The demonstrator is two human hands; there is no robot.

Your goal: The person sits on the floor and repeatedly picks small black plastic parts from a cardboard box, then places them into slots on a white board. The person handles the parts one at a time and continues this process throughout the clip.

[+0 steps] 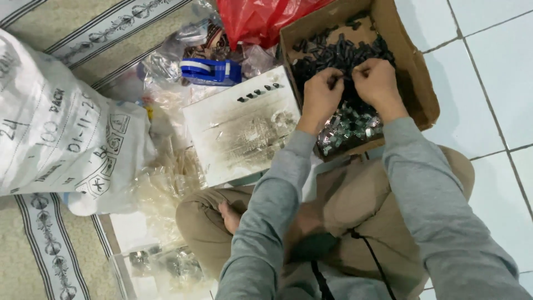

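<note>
A brown cardboard box [413, 66] sits on the floor in front of my crossed legs. It holds a heap of small black parts [338, 53] at the far end and shiny silvery pieces [350, 128] at the near end. My left hand [321, 95] and my right hand [377, 83] are together over the box, fingers pinched close on a small black part between them. Both arms wear grey sleeves. A grubby white board [241, 130] lies left of the box with a short row of black parts [258, 91] on it.
A large white sack [61, 128] lies at the left on a patterned mat. A blue tape dispenser [211, 71], a red plastic bag [255, 19] and clear plastic bags [166, 166] crowd the middle. White floor tiles [488, 83] lie at the right.
</note>
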